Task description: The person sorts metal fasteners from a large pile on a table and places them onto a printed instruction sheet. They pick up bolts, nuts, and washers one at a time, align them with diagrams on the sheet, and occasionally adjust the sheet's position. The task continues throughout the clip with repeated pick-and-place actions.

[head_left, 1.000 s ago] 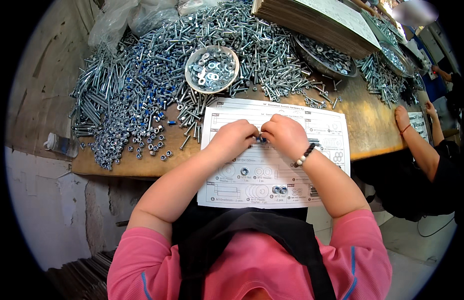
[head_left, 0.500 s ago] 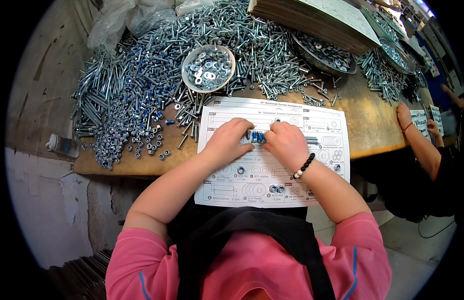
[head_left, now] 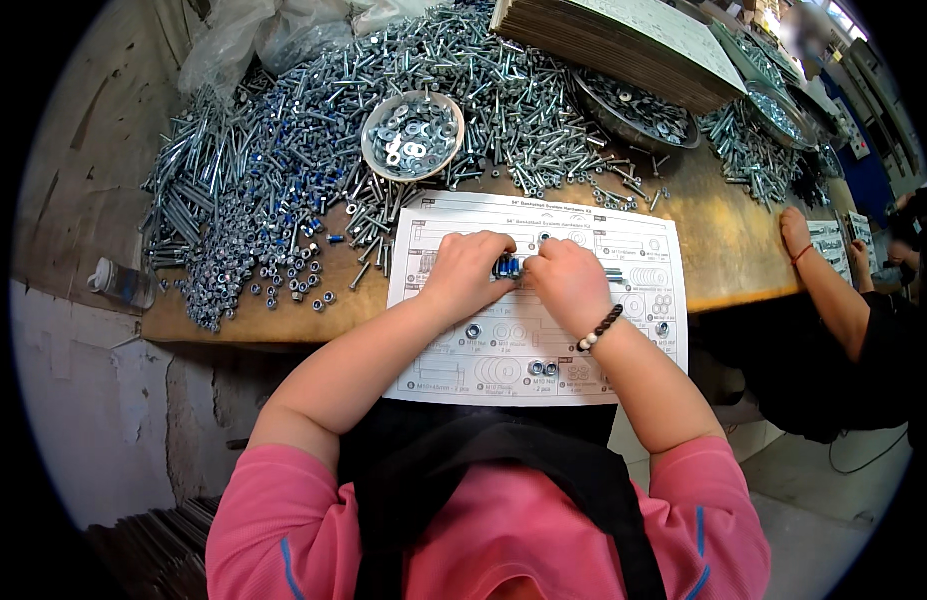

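Note:
A printed sheet (head_left: 543, 398) with outline drawings of hardware lies near the table's front edge. Over its upper middle, a row of short bolts with blue patches (head_left: 508, 267) sits between the thumb and fingers of my left hand (head_left: 468, 270), which is closed on them. My right hand (head_left: 568, 285) is beside the bolts' right end, fingers curled and pressed together; what its fingertips hold is hidden. A single nut (head_left: 545, 237) lies above the right hand, another nut (head_left: 473, 331) below the left. Two nuts (head_left: 543, 369) lie side by side lower down. Long bolts (head_left: 613, 275) show right of my right hand.
A big heap of bolts (head_left: 313, 130) and loose nuts (head_left: 223, 285) covers the table's back and left. A bowl of washers (head_left: 367, 160) stands in it. Behind are a cardboard stack (head_left: 593, 50) and a metal bowl (head_left: 673, 140). Another person's hand (head_left: 795, 232) is at the right.
My left thumb and fingers have drawn in around the blue-patched bolts, which sit closer together. The whole view has shifted slightly, and both hands remain over the same part of the sheet.

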A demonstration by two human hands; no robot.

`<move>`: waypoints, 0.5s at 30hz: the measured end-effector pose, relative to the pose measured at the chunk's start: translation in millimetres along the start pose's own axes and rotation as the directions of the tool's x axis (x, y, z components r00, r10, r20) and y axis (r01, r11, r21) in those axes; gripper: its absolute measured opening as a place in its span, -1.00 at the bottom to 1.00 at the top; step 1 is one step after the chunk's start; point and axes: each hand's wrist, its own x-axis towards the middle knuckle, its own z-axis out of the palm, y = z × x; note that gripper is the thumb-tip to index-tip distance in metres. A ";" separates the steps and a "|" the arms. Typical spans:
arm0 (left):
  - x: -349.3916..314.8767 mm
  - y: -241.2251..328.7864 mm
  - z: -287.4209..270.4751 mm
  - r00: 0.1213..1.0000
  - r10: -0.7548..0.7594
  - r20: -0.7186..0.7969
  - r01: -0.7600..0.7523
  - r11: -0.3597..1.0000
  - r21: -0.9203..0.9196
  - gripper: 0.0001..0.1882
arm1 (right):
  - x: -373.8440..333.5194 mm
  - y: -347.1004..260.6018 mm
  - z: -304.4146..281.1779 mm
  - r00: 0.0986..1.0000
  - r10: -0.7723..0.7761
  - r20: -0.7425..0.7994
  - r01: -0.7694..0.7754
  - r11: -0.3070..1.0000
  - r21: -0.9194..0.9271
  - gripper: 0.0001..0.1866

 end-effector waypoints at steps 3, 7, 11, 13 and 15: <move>-1.3 4.0 -0.8 0.997 -0.059 0.045 0.058 0.998 0.014 -0.70 | -3.9 2.3 -12.7 0.998 0.038 -0.044 -0.035 0.998 0.061 -0.95; 1.7 8.6 -4.5 0.993 -0.086 0.080 0.082 0.995 0.053 -0.68 | -3.0 1.9 -14.8 0.999 0.038 -0.017 -0.037 0.998 0.053 -0.92; -1.2 1.7 3.9 0.997 -0.070 0.041 0.068 0.996 0.058 -0.70 | 1.2 -5.4 -7.4 1.000 -0.002 0.017 0.001 0.999 0.048 -0.94; -2.1 3.1 5.3 0.999 -0.048 0.014 0.048 0.999 0.010 -0.68 | 1.5 -8.8 -10.1 1.000 -0.001 -0.025 0.003 0.996 0.094 -0.95; -6.6 3.8 1.7 0.999 -0.053 0.002 0.053 0.999 0.007 -0.65 | 1.6 -11.6 -12.7 0.997 -0.010 -0.071 0.020 0.991 0.135 -0.93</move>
